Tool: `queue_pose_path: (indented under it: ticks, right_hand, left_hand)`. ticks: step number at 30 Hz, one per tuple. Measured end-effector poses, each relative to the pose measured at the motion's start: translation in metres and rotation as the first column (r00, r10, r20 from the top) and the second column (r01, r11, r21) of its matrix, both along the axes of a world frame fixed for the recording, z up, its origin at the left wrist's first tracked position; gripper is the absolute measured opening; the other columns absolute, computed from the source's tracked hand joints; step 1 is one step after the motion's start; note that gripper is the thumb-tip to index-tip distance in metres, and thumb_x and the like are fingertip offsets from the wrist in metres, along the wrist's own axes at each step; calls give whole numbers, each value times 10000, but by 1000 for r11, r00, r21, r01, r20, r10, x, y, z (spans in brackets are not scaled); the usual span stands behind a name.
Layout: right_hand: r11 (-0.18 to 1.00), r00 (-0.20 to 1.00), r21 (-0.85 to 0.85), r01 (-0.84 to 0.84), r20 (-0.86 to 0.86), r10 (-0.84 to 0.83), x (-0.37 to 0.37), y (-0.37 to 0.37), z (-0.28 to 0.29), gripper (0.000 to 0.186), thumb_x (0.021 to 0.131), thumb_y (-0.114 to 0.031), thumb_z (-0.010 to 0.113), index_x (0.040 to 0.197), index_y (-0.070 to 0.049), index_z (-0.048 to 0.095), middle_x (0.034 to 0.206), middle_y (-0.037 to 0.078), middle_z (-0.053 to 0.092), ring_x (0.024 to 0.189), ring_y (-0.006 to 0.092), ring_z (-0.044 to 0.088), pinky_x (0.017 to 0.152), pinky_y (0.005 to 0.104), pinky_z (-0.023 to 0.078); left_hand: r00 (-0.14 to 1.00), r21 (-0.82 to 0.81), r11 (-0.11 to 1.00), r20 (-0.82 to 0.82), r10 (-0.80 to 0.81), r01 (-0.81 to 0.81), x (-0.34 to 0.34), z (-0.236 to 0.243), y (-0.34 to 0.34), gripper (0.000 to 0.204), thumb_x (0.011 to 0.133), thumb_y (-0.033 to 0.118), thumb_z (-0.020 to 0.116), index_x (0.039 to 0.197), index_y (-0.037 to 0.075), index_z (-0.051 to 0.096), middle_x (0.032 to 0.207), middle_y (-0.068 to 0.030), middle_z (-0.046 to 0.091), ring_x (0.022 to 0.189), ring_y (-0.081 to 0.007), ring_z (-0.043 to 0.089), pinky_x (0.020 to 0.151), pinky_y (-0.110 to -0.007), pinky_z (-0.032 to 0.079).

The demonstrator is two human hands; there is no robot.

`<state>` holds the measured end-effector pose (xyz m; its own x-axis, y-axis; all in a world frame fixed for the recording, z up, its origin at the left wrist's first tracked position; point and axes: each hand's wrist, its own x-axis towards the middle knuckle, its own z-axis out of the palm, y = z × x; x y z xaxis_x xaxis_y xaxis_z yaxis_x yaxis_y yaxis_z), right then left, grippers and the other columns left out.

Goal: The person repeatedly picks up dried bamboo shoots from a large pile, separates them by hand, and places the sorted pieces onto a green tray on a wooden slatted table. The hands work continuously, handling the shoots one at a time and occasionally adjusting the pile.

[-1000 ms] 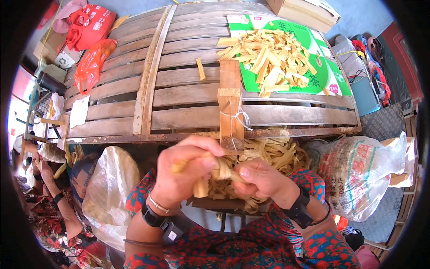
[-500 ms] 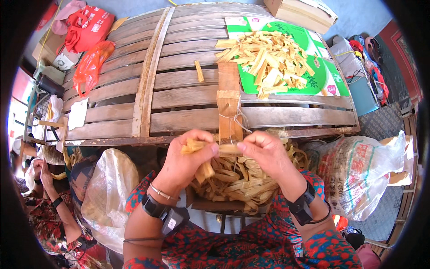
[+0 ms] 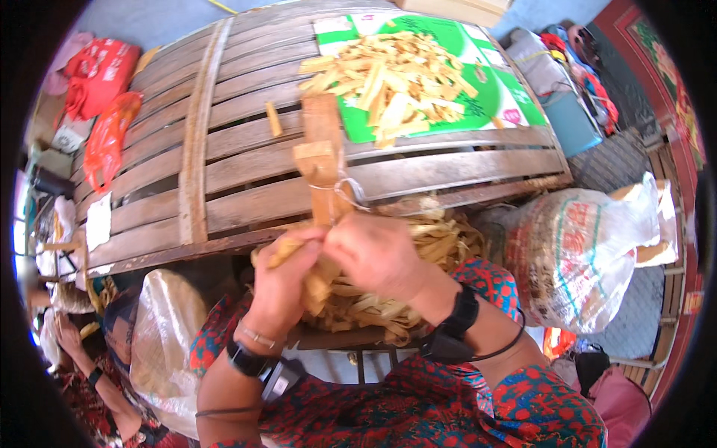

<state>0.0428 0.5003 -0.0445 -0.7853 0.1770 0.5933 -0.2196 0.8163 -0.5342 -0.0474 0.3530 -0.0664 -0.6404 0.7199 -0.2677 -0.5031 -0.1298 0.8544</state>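
My left hand is closed on a yellow dried strip bundle. My right hand, blurred, has its fingers curled against the left hand's thumb; what it grips is hidden. Both are just below an upright-looking wooden block at the table edge, wound with white string. Beneath and behind my hands lies a heap of long yellow strips. On the table, a pile of cut yellow pieces rests on a green printed sheet, with a single piece to its left.
The slatted table holds red bags at back left. A plastic-wrapped sack stands right, a clear plastic bag left. Another person's hand is at far left. A cardboard box sits behind the table.
My right hand has moved in toward my left, closing the gap where strips showed between them, and looks turned over the bundle. The whole view has shifted, the table now further left.
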Motion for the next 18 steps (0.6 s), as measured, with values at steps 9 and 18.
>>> queue_pose_path:
  ticks: [9,18]
  right_hand:
    - [992,998,-113,-58,-19,56,19,6,25,239,894,-201,624,684,-95,582,571,69,499,481,231,524,465,375,413]
    - [-472,795,-838,274,-78,601,18,-22,5,102,935,-136,596,1007,-73,633,756,15,608,552,76,503,474,176,349]
  left_hand:
    - [627,123,619,-42,-778,776,2,68,-21,375,859,302,717,1007,-39,667,781,-78,677,699,-168,651,639,-290,512]
    - [16,-8,999,-1000,-8,43,-10,45,-12,338,677,109,759,1008,61,706,887,-96,618,723,-263,640,633,-322,531]
